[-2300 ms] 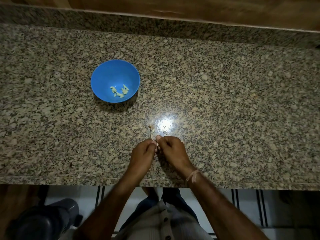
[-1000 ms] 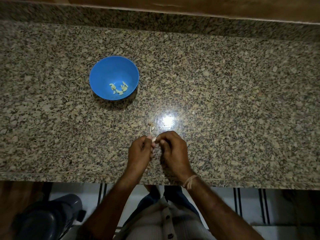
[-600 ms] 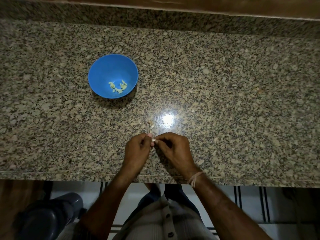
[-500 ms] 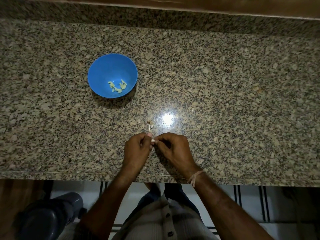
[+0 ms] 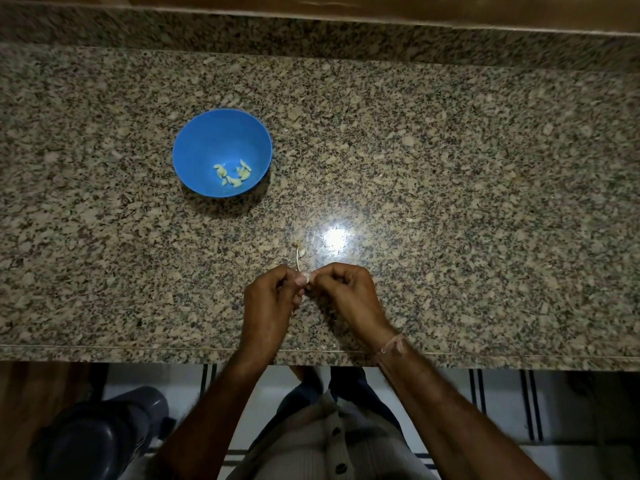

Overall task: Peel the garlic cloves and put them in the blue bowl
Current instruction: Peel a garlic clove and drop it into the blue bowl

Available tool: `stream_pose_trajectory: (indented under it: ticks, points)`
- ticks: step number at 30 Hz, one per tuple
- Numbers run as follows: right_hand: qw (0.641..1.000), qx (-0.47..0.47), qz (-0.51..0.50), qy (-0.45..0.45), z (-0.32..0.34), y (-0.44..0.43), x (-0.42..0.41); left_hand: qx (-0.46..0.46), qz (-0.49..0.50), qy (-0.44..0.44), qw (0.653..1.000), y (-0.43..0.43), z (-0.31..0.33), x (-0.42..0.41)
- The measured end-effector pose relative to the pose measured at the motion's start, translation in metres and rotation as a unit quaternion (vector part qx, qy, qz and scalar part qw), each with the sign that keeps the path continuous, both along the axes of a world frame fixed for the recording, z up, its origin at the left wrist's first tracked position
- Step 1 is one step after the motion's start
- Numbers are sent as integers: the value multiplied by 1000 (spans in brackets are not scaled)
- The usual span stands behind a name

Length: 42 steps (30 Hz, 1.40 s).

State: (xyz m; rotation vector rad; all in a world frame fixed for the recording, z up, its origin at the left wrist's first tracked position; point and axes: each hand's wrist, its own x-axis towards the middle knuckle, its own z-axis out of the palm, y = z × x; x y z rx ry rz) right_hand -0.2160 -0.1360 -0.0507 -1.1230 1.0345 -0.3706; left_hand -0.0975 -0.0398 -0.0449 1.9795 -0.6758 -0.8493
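My left hand [image 5: 268, 303] and right hand [image 5: 346, 296] meet knuckle to knuckle above the near edge of the bench [image 5: 467, 202]. Both have their fingers curled, and the fingertips pinch one small pale garlic clove [image 5: 308, 277] between them. Just beyond my fingertips a thin strip of peel [image 5: 298, 258] lies on the stone. The blue bowl [image 5: 197, 140] stands well beyond my left hand, holding several peeled cloves [image 5: 233, 174].
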Motion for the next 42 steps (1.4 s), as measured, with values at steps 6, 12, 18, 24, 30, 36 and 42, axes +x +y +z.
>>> stream_pose_trajectory:
  ticks: [6, 12, 18, 24, 30, 36, 42]
  points:
    - [997, 59, -37, 19, 1, 2, 5, -20, -23, -57, 998, 2, 5, -3]
    - [979, 170, -107, 25, 8, 7, 14, -19, -63, -160, 985, 2, 5, -8]
    - [990, 0, -82, 115, 1, 7, 10, -20, 17, -64, 998, 5, -2, -9]
    - [893, -369, 106, 236, -10, 5, -10, 10, 77, 4, 997, 5, -10, -6]
    - [962, -242, 37, 125, -3, 6, -9, 15, 28, -34, 999, 3, -11, -9]
    - [992, -117, 35, 37, -5, 4, -1, 14, 64, -38, 997, 15, -12, 0]
    - [964, -249, 26, 91, -10, -13, -15, 0, 135, -99, 986, 26, -17, 34]
